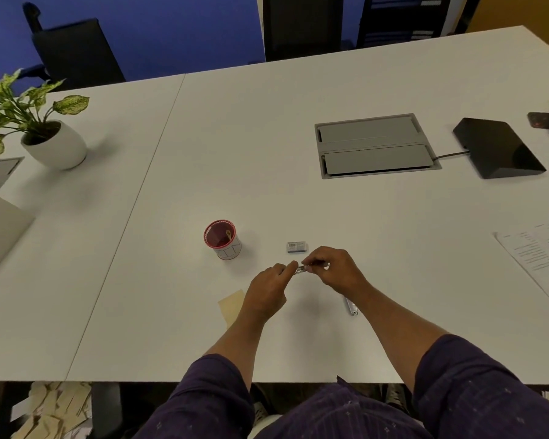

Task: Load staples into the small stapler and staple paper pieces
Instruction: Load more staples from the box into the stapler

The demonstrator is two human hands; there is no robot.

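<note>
white counter (267, 153) carries everything, and the red-rimmed cup (222, 239) near its middle is your landmark. far to the cup's left and further back stands a potted plant (35, 122) in a white pot. just right of the cup and nearer to you lies a tan paper piece (232, 304), partly under your left wrist. your left hand (267, 288) hovers right of the cup and a little nearer you, its fingertips pinching one end of a small silvery thing (301, 269), probably the staples or the stapler's sliding part; it is too small to tell which. your right hand (333, 269) meets it from the other side, fingers curled and pinching the same small thing. just behind the two hands, level with the cup, a small staple box (297, 247) lies flat on the counter. right of the cup and nearer you than the hands, the small stapler (351, 307) lies on the counter beside your right forearm, untouched. far right of the cup and further back sit a grey cable hatch (374, 145) and a black wedge-shaped device (498, 147), and printed sheets (542, 258) lie at the right edge.
</note>
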